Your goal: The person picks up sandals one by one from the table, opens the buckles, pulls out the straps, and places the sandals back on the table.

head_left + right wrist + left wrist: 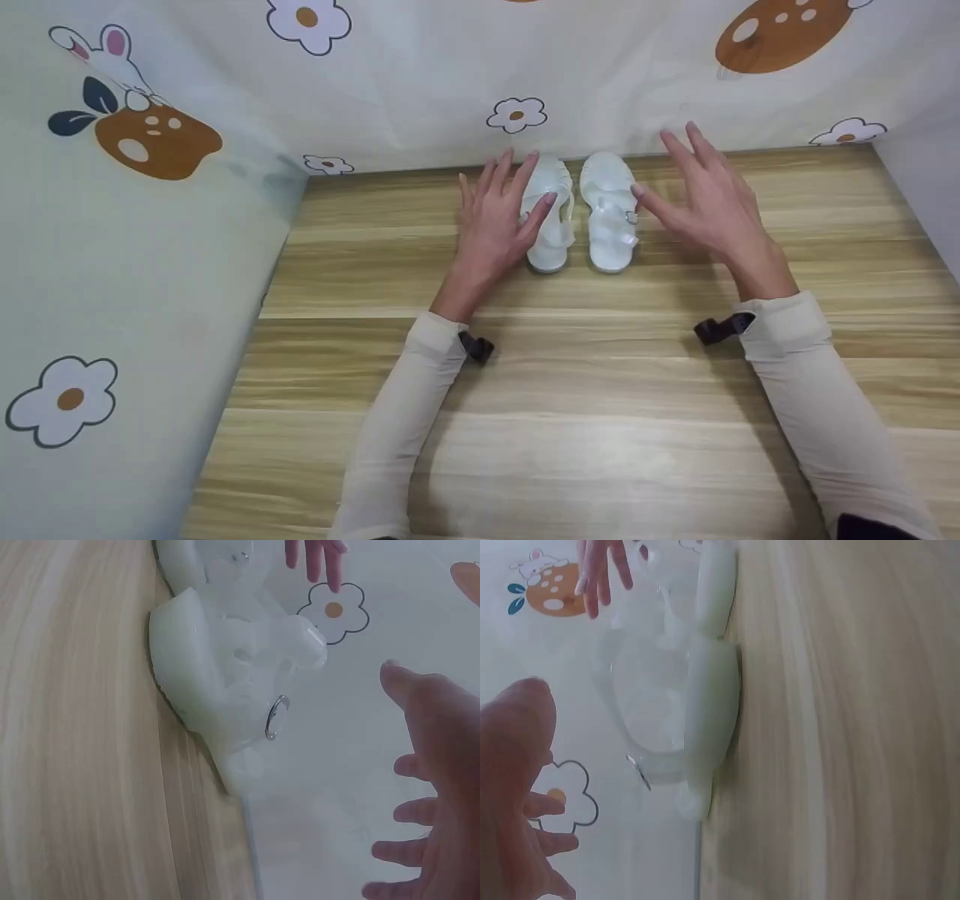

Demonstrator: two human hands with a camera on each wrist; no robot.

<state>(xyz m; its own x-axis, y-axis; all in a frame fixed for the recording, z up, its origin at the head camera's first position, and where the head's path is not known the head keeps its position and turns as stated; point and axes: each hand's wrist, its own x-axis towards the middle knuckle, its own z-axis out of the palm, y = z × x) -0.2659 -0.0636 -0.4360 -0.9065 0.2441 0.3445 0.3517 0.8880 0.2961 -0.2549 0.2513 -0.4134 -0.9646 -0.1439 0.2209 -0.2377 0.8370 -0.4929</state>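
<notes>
A pair of pale, translucent sandals stands side by side on the wooden surface, close to the back wall. My left hand [491, 217] hovers over the left sandal [549, 259] with fingers spread, partly hiding it in the head view. To the right of the right sandal [609, 176], my right hand [712, 202] is held with straight, parted fingers and nothing in it. A metal buckle [277, 718] shows on the side of the right sandal in the right wrist view. The left wrist view shows the left sandal's strap [622, 716] raised in a loop.
A pale sheet [420, 82] printed with flowers and fruit covers the back and left walls. The wood-grain surface [570, 420] stretches toward me between the forearms. A plain pale wall [926, 150] borders the right side. Small black cameras [724, 328] are worn at the wrists.
</notes>
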